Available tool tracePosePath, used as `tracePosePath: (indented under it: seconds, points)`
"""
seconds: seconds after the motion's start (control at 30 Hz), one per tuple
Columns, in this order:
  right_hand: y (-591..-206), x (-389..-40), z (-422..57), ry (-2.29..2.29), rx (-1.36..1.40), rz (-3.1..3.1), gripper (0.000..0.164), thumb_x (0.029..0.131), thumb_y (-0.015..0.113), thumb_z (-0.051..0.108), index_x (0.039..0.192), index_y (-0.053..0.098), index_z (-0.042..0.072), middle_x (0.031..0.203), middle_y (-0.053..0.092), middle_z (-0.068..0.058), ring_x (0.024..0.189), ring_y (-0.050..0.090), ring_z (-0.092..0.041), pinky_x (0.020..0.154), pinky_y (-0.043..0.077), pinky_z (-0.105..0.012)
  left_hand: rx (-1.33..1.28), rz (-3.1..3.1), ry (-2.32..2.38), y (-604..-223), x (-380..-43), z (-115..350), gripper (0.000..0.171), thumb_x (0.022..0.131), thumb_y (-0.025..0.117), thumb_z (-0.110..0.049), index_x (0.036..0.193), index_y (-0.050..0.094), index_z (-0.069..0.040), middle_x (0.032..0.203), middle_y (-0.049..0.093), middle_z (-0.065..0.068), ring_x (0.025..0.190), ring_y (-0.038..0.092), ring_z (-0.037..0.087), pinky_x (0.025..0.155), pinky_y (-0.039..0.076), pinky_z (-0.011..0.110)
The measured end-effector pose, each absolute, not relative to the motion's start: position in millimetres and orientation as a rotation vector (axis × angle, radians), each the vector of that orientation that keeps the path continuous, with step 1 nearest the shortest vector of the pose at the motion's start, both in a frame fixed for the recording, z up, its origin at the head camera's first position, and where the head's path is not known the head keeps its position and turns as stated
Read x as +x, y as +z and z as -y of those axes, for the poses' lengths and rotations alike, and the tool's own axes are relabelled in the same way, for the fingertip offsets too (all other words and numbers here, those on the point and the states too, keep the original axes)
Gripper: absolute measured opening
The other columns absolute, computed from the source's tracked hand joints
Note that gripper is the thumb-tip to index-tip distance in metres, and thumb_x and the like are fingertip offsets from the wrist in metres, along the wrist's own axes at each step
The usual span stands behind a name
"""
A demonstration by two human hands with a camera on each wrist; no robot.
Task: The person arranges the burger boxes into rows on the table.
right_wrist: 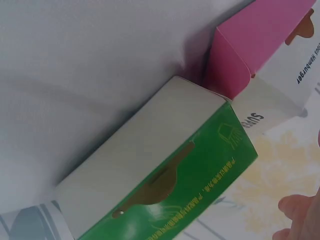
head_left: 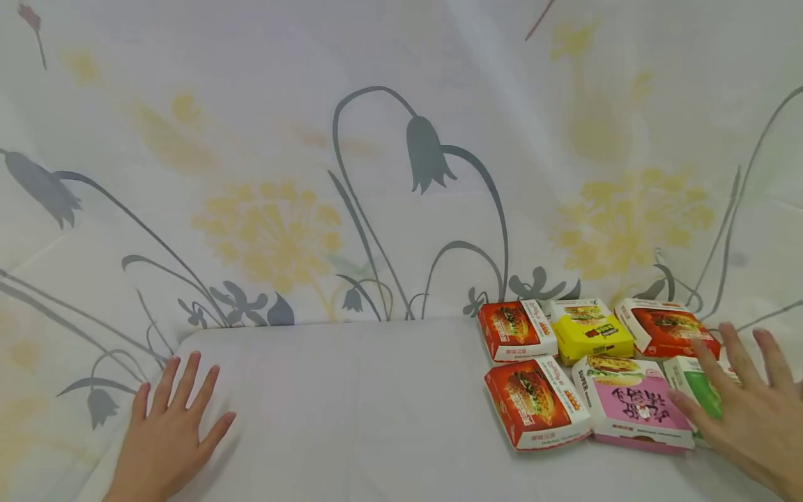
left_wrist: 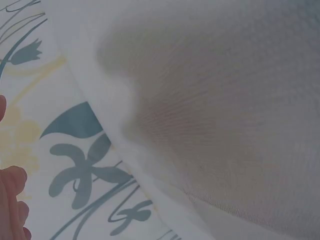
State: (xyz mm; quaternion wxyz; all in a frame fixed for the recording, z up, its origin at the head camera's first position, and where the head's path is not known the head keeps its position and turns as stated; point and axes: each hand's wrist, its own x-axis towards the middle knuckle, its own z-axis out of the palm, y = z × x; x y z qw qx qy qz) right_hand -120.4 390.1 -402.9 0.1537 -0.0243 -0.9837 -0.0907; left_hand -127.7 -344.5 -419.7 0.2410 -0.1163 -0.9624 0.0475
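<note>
My left hand (head_left: pixel 168 434) is held with its fingers spread, over the left part of the white table, with nothing in it. On the right, my right hand (head_left: pixel 755 415) also has its fingers spread and overlaps a green and white burger box (head_left: pixel 693 387). Beside that box lies a pink and white burger box (head_left: pixel 646 401), then a red burger box (head_left: pixel 533 399) at the near left. Behind them are a second red box (head_left: pixel 516 329), a yellow box (head_left: pixel 592 338) and a third red box (head_left: pixel 668 328). The right wrist view shows the green box's side (right_wrist: pixel 215 175) and fingertips (right_wrist: pixel 295 207) apart from it.
The boxes stand close together in two rows on the white tabletop (head_left: pixel 351 411). At the back of the table rises a pale cloth (head_left: pixel 288 125) printed with grey and yellow flowers.
</note>
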Motion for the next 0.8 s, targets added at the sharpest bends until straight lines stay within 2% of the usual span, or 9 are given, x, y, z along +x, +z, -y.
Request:
tracePosePath:
  seconds: [0.17,0.3,0.43,0.5,0.57,0.67,0.73,0.8]
  points:
    - [-406.1,-121.0,-389.2,-0.235,-0.097,2.838,0.121,0.081,0.050,0.081,0.155,-0.010,0.006,0.157,-0.027,-0.021,0.140,-0.033,-0.042,0.103,-0.025,-0.065,-0.316,2.603,0.105,-425.2,-126.6,345.1,0.077,0.093,0.049,-0.065,0.143,0.050,-0.005,0.163,0.019,0.015,0.150,0.008,0.035,0.114,0.003,0.064]
    - [-404.2,-122.1,-388.9,-0.220,-0.075,2.813,0.118,0.083,0.049,0.079,0.156,-0.008,0.006,0.158,-0.025,-0.021,0.141,-0.031,-0.042,0.104,-0.024,-0.064,-0.316,2.579,0.101,-423.7,-129.0,347.5,0.078,0.095,0.043,-0.066,0.142,0.050,-0.005,0.162,0.022,0.017,0.148,0.012,0.037,0.114,0.004,0.064]
    - [-404.0,-120.2,-389.1,-0.192,-0.046,2.802,0.112,0.086,0.053,0.072,0.157,-0.003,0.007,0.160,-0.021,-0.022,0.143,-0.028,-0.041,0.107,-0.022,-0.064,-0.323,2.595,0.100,-422.1,-132.2,347.2,0.074,0.095,0.048,-0.061,0.141,0.051,-0.003,0.159,0.028,0.019,0.147,0.015,0.038,0.115,0.004,0.064]
    - [-403.5,-120.6,-389.5,-0.171,-0.013,2.794,0.107,0.088,0.056,0.067,0.158,0.004,0.005,0.161,-0.018,-0.022,0.144,-0.025,-0.041,0.108,-0.019,-0.064,-0.319,2.613,0.093,-420.1,-133.6,346.1,0.070,0.094,0.055,-0.055,0.140,0.053,-0.002,0.156,0.033,0.021,0.146,0.018,0.038,0.114,0.006,0.064]
    - [-402.8,-122.4,-389.7,-0.148,0.044,2.778,0.097,0.090,0.059,0.059,0.156,0.018,0.000,0.162,-0.011,-0.024,0.146,-0.021,-0.042,0.111,-0.015,-0.063,-0.319,2.630,0.076,-418.5,-134.0,344.9,0.066,0.093,0.059,-0.050,0.138,0.055,-0.001,0.152,0.038,0.022,0.143,0.023,0.040,0.113,0.009,0.065]
    - [-400.9,-126.0,-389.9,-0.129,0.145,2.758,0.078,0.093,0.062,0.046,0.143,0.041,-0.010,0.160,0.001,-0.030,0.148,-0.012,-0.043,0.115,-0.011,-0.057,-0.313,2.655,0.029,-417.0,-133.1,342.8,0.062,0.093,0.062,-0.045,0.135,0.058,0.000,0.148,0.044,0.024,0.137,0.032,0.042,0.111,0.014,0.066]
    - [-399.6,-127.9,-389.4,-0.091,0.180,2.763,0.068,0.094,0.063,0.040,0.135,0.049,-0.013,0.157,0.012,-0.035,0.147,-0.002,-0.047,0.116,-0.009,-0.054,-0.308,2.673,-0.002,-416.8,-132.3,341.3,0.059,0.094,0.061,-0.043,0.134,0.059,0.001,0.145,0.046,0.025,0.133,0.036,0.043,0.110,0.017,0.066]
    - [-397.6,-129.4,-387.8,-0.038,0.183,2.789,0.063,0.094,0.064,0.036,0.132,0.052,-0.013,0.150,0.026,-0.038,0.142,0.014,-0.053,0.117,0.001,-0.058,-0.310,2.676,-0.033,-416.5,-132.0,340.0,0.056,0.094,0.062,-0.041,0.132,0.061,0.001,0.142,0.050,0.026,0.130,0.039,0.043,0.107,0.021,0.066]
